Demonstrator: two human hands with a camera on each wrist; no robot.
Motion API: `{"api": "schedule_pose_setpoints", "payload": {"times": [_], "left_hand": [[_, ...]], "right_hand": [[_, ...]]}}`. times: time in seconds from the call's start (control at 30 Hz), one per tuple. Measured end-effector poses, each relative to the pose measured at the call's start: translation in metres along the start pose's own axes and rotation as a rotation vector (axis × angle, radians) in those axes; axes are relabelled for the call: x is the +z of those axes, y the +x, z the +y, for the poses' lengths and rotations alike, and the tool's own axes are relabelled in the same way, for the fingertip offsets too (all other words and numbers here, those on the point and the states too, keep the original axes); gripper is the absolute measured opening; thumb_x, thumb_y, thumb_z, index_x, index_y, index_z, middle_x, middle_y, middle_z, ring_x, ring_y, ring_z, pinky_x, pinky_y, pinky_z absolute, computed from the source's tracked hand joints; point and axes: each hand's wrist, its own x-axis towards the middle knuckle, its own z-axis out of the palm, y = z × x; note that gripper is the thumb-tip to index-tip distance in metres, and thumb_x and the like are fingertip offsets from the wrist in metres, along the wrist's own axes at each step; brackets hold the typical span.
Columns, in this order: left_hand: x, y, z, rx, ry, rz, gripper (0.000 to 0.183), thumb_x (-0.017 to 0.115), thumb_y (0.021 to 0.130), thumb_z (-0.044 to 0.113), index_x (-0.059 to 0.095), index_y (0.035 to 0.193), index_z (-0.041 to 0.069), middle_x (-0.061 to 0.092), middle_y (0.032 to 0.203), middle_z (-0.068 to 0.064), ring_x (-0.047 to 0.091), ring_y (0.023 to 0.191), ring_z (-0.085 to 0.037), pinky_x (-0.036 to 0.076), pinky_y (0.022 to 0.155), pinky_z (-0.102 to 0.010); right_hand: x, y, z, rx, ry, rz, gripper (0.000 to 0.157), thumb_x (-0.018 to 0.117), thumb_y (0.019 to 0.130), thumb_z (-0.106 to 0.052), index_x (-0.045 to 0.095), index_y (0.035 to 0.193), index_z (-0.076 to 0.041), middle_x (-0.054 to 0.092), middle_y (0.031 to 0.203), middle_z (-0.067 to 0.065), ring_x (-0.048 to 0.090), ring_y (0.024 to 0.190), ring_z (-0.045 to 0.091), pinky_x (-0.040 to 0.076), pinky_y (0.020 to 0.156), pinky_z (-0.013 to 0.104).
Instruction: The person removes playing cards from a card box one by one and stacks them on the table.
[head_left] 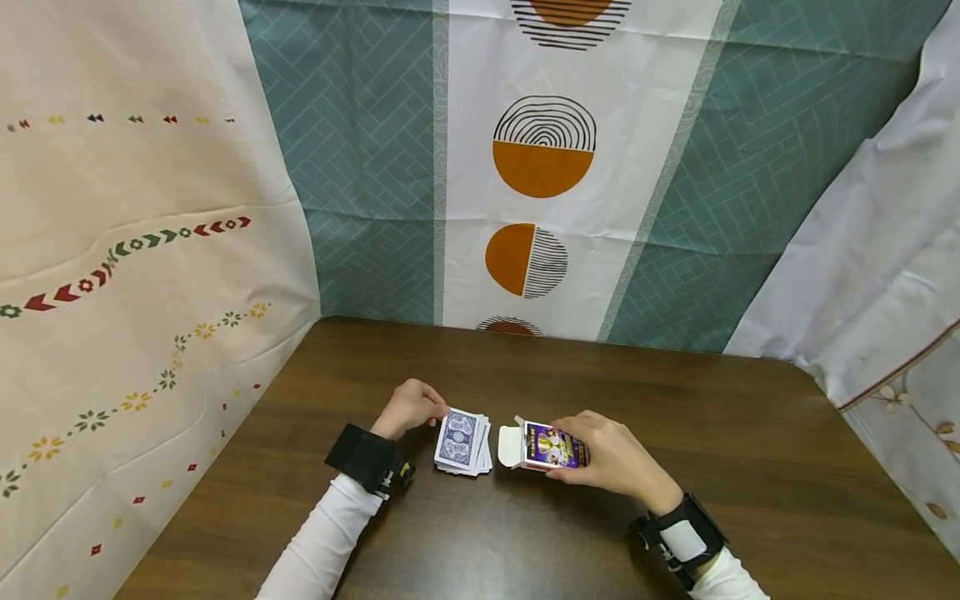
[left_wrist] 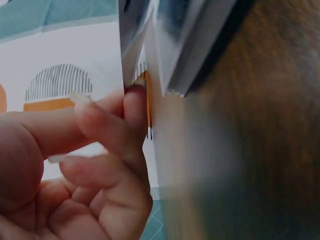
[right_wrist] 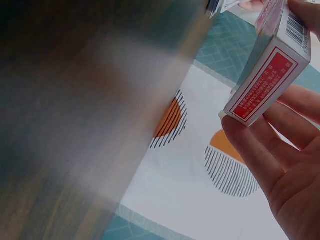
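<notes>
A deck of playing cards (head_left: 483, 454) with blue patterned backs lies loosely stacked on the table. My left hand (head_left: 411, 408) pinches the far left corner of the top playing card (head_left: 457, 437) between thumb and finger. In the left wrist view that card (left_wrist: 131, 42) stands slightly away from the cards beneath it (left_wrist: 187, 45). To the right of the deck, my right hand (head_left: 611, 454) grips a purple-and-white card box (head_left: 553, 445) by its sides. The box's white flap (head_left: 511, 447) is folded out toward the deck. In the right wrist view its end (right_wrist: 265, 82) carries a red label.
Both hands work over a brown wooden table (head_left: 675, 400). Behind it hangs a teal and white curtain (head_left: 360, 167) with orange circles. Patterned cloth (head_left: 150, 275) borders the left side and white cloth (head_left: 862, 250) the right.
</notes>
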Motion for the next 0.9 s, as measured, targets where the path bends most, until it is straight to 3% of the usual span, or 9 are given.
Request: {"api": "schedule_pose_setpoints", "payload": {"times": [0.27, 0.6, 0.77, 0.9], "left_hand": [[0.012, -0.005, 0.003, 0.057, 0.154, 0.116, 0.009, 0.074, 0.08, 0.004, 0.071, 0.072, 0.001, 0.064, 0.058, -0.006, 0.06, 0.048, -0.013, 0.041, 0.048, -0.022], [0.019, -0.005, 0.002, 0.088, 0.191, 0.165, 0.015, 0.077, 0.079, 0.004, 0.066, 0.07, 0.001, 0.063, 0.062, -0.007, 0.056, 0.043, -0.009, 0.042, 0.045, -0.02], [0.02, -0.006, 0.004, 0.051, 0.209, 0.178, 0.017, 0.078, 0.079, 0.008, 0.063, 0.075, 0.001, 0.063, 0.07, -0.01, 0.059, 0.051, -0.015, 0.044, 0.047, -0.024], [0.02, -0.009, 0.007, 0.043, 0.289, 0.204, 0.023, 0.078, 0.08, 0.015, 0.06, 0.074, 0.004, 0.061, 0.074, -0.008, 0.057, 0.061, -0.019, 0.041, 0.05, -0.028]], "right_hand": [[0.0, 0.0, -0.002, 0.004, -0.007, -0.016, 0.059, 0.076, 0.075, -0.056, 0.068, 0.113, -0.012, 0.069, 0.099, -0.004, 0.057, 0.087, 0.005, 0.048, 0.066, 0.022], [0.0, -0.001, -0.003, 0.009, -0.01, -0.02, 0.059, 0.076, 0.074, -0.056, 0.068, 0.113, -0.012, 0.069, 0.1, -0.003, 0.058, 0.087, 0.006, 0.049, 0.067, 0.024], [0.001, 0.0, -0.003, -0.006, -0.013, -0.006, 0.059, 0.077, 0.074, -0.056, 0.069, 0.112, -0.012, 0.069, 0.099, -0.004, 0.058, 0.086, 0.006, 0.049, 0.068, 0.024], [0.002, 0.0, -0.003, 0.002, -0.011, -0.01, 0.059, 0.077, 0.073, -0.057, 0.069, 0.113, -0.014, 0.069, 0.099, -0.005, 0.057, 0.087, 0.004, 0.049, 0.067, 0.022]]}}
